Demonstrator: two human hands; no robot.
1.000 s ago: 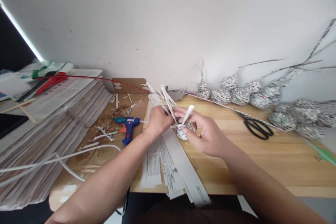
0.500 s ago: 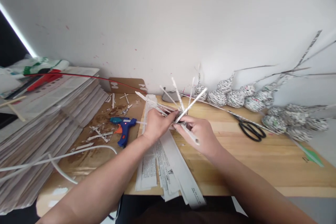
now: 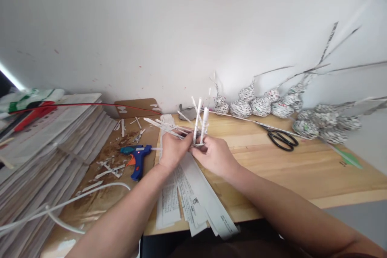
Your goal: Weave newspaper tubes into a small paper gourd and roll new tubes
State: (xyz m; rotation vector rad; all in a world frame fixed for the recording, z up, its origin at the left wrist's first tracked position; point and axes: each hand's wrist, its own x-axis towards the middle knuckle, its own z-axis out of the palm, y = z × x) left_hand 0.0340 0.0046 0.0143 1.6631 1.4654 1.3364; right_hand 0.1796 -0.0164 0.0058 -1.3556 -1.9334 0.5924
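Between my two hands is a bundle of rolled paper tubes (image 3: 197,121), whitish with fine print, several of them fanning up and out to the left. My left hand (image 3: 176,149) is closed around the bundle's left side, thumb pressed inward. From the right, my right hand (image 3: 216,155) pinches the tubes near where they cross. Its fingertips are partly hidden behind the tubes, and the crossing point itself is mostly covered. Beneath both hands lie long printed paper strips (image 3: 196,193), spread on the wooden table (image 3: 266,177).
A blue glue gun (image 3: 138,161) rests on cardboard at left among paper scraps (image 3: 110,169). Beyond it stands a tall stack of paper (image 3: 66,161), with a white cable (image 3: 99,189) in front. Black scissors (image 3: 282,139) and woven paper gourds (image 3: 240,109) are at right.
My right hand has turned, and the tube that pointed toward me now stands upright with another beside it. The camera view has shifted slightly.
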